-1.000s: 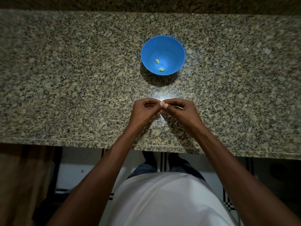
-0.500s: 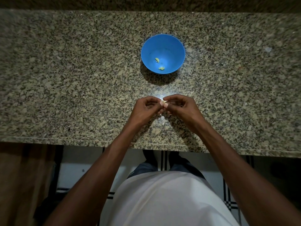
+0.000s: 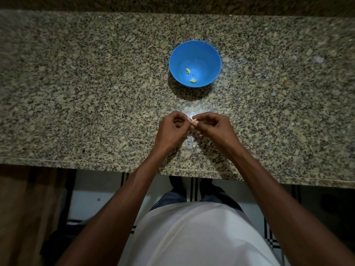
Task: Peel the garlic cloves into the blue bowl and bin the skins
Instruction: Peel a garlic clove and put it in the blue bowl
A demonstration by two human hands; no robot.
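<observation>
At frame centre, my left hand (image 3: pixel 171 129) and right hand (image 3: pixel 215 127) pinch one garlic clove (image 3: pixel 193 121) together. Above, blue bowl (image 3: pixel 207 54) holds two peeled cloves (image 3: pixel 190 75) on granite counter (image 3: pixel 76 83).

Speckled granite counter (image 3: pixel 76 93) spans the full frame width, upper half; front edge runs slightly down toward the right. Dark strip (image 3: pixel 172 3) along the top edge, behind the counter. Bright glare spot (image 3: pixel 189 113) on the stone at centre. Light falls off toward the corners. Below the counter: white floor (image 3: pixel 99 200) with black stripes, lower centre. Brown panel (image 3: pixel 25 217) at lower left. Lower right dark.
</observation>
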